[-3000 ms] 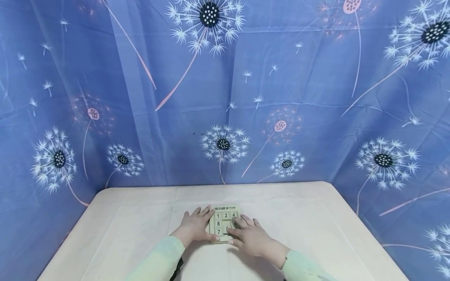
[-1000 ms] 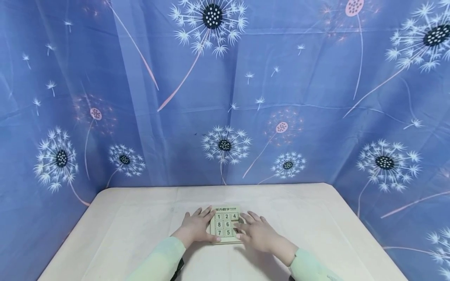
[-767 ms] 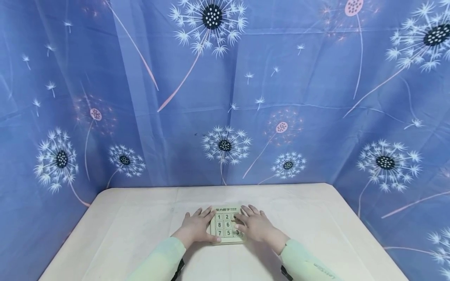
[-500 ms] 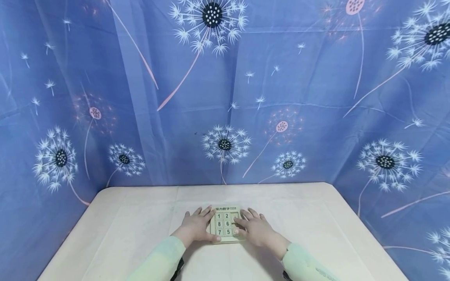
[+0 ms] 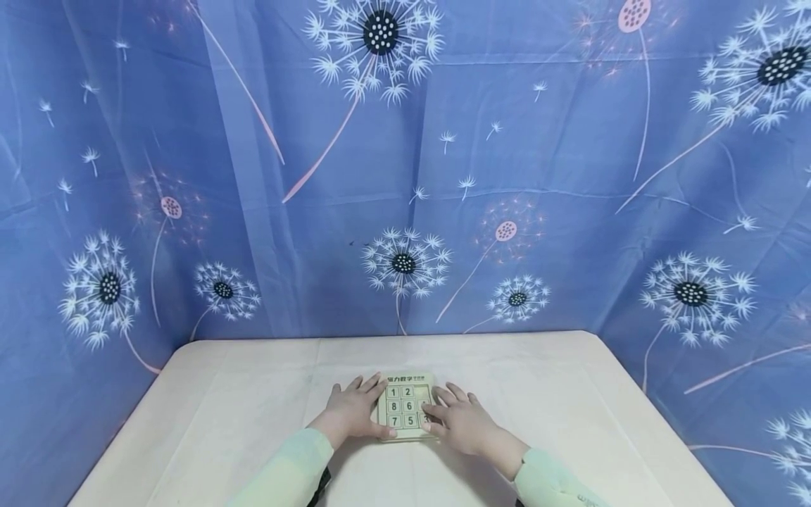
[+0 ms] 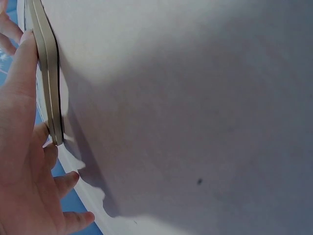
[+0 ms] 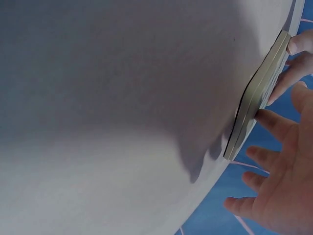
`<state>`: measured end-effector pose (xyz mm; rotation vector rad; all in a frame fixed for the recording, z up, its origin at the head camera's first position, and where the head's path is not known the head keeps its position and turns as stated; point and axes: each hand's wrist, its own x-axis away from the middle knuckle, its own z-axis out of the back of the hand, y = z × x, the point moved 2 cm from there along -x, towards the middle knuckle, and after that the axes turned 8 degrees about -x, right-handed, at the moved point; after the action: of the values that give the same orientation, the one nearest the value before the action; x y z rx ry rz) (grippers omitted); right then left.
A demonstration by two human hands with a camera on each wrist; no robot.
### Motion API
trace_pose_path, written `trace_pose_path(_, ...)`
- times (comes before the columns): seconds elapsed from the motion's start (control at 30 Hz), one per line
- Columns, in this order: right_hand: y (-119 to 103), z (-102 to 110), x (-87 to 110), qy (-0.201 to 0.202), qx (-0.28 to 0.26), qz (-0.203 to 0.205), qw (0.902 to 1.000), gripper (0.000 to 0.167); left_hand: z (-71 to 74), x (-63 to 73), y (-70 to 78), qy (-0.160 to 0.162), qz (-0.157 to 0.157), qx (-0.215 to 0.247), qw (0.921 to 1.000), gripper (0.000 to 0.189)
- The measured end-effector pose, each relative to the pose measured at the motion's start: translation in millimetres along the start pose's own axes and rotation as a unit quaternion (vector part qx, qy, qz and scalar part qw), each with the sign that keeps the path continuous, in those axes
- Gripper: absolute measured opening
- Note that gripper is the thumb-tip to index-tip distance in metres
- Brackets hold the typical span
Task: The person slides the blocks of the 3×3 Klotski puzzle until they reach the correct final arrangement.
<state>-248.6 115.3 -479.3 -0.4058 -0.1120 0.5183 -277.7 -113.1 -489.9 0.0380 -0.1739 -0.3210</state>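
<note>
A pale green number sliding puzzle (image 5: 405,434) lies flat on the table in the head view. Its top-right cell is vacant, and a tile in the middle-right cell is mostly hidden by fingers. My left hand (image 5: 352,409) holds the puzzle's left side, thumb at the near corner and index finger at the far one. My right hand (image 5: 467,424) touches the right column with its index finger, the other fingers spread. The tile marked 3 (image 5: 425,420) shows partly beside the right thumb. Both wrist views catch the puzzle's thin side edge (image 7: 252,105) only.
The table (image 5: 545,394) has a pale cover and rounded far corners. A blue curtain (image 5: 329,267) with dandelion prints hangs behind it and along both sides.
The 4 tile has slid from the top-right cell towards me under my right index finger. Earlier, the 6 and 3 tiles moved too. My left hand stays in place.
</note>
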Motion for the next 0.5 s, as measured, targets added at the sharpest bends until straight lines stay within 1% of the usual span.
trace_pose_path(0.37, 0.9, 0.7, 0.6, -0.004, 0.006, 0.000, 1.0000, 0.053, -6.6, -5.3, -1.9, 0.000, 0.002, -0.001, 1.0000, 0.101)
trace_pose_path(0.5, 1.1, 2.1, 1.6, -0.013, 0.002, 0.000, 0.9999, 0.053, -6.4, -4.9, -2.2, 0.001, 0.002, -0.005, 1.0000, 0.101)
